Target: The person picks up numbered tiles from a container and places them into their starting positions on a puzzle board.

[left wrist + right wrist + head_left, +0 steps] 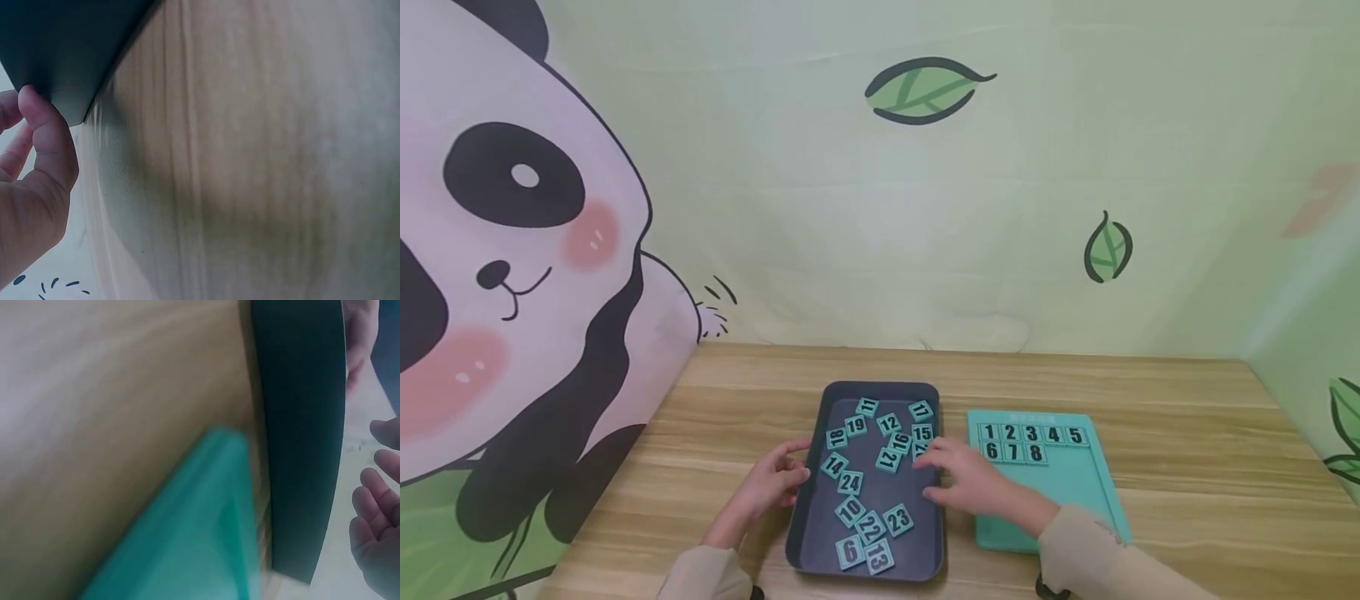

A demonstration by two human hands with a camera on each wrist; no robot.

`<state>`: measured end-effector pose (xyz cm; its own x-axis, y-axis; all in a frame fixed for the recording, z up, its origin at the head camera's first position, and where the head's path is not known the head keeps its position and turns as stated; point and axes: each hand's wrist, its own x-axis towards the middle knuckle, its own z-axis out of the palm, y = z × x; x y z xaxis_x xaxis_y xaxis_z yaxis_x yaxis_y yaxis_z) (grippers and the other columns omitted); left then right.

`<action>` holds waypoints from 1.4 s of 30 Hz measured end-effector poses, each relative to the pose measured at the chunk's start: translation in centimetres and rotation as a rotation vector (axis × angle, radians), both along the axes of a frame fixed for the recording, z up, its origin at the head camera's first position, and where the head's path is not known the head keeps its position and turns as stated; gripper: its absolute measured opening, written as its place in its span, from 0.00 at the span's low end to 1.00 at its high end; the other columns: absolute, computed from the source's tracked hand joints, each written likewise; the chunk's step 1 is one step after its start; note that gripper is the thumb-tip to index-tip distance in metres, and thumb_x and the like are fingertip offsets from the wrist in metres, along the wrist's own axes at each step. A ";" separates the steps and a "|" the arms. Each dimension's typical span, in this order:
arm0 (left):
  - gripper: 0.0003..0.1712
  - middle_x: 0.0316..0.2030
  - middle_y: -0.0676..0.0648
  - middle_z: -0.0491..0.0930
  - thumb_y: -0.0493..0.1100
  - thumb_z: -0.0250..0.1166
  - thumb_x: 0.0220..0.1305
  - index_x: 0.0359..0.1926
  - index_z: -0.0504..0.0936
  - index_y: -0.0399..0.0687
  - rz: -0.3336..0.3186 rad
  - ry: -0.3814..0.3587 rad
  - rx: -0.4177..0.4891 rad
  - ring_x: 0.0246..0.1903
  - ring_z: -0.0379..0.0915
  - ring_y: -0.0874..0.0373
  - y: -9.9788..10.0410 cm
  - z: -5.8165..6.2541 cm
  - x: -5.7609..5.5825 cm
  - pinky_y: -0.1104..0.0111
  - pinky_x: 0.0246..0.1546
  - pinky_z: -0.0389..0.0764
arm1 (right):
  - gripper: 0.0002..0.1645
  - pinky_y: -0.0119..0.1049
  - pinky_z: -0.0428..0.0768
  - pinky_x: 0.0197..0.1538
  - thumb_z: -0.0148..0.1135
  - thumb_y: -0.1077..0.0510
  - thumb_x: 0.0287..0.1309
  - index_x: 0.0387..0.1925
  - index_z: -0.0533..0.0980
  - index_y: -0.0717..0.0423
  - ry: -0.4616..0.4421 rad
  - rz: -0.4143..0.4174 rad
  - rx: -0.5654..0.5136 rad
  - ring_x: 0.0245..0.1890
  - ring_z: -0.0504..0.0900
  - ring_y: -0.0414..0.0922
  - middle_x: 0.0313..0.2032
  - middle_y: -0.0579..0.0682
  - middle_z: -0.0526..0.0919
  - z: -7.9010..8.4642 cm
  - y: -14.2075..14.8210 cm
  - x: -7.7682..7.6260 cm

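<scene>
At the far left, a large drawn panda (550, 308) stands on the pale green wall (775, 167), and beside it begins the bench (760, 375), whose light brown wood shows long grain lines. Over this wood is my left grip (767, 479), half wide, fingers loosely bent, with the tips at the outer side of the dark tray (820, 533). On the tray's floor lie scattered number tiles (850, 482), some of them touching. My right grip (958, 479) is above the tray's right rim, rather wide, fingers apart and near the tiles, holding none that I can see. Next to the tray, the turquoise board (1060, 500) lies flat on the bench and carries a second group of tiles (1032, 434), 1 to 8, in two rows. Behind, green leaves (928, 90) decorate the wall; at the far right, a side wall (1307, 367) meets the bench.
</scene>
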<state>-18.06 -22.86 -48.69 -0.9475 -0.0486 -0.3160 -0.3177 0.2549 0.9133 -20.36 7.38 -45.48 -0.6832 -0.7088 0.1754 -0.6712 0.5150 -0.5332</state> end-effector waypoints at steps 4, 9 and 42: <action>0.25 0.31 0.46 0.67 0.32 0.55 0.56 0.57 0.67 0.45 0.008 0.007 0.005 0.26 0.66 0.57 0.0 0.0 0.0 0.69 0.22 0.71 | 0.18 0.34 0.72 0.46 0.61 0.56 0.47 0.43 0.76 0.55 -0.036 0.062 0.050 0.42 0.72 0.41 0.40 0.46 0.74 -0.3 -1.5 0.7; 0.25 0.31 0.46 0.67 0.32 0.55 0.56 0.57 0.67 0.45 0.006 0.015 0.008 0.26 0.66 0.56 0.1 -0.1 0.0 0.69 0.22 0.71 | 0.19 0.33 0.71 0.49 0.61 0.54 0.48 0.45 0.76 0.51 -0.054 0.130 0.106 0.45 0.70 0.40 0.43 0.45 0.74 -0.5 -3.2 1.6; 0.26 0.31 0.46 0.67 0.32 0.54 0.56 0.57 0.65 0.42 -0.028 0.016 0.035 0.27 0.67 0.57 -0.1 0.1 0.1 0.69 0.23 0.72 | 0.18 0.21 0.69 0.40 0.62 0.53 0.47 0.44 0.77 0.36 0.030 0.422 0.347 0.38 0.68 0.30 0.39 0.37 0.72 -2.2 -9.2 2.8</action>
<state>-18.01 -22.98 -48.58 -0.9534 -0.0112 -0.3015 -0.2958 0.2318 0.9267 -17.54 -1.82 -47.67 -0.3255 -0.9400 -0.1026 -0.8697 0.3402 -0.3578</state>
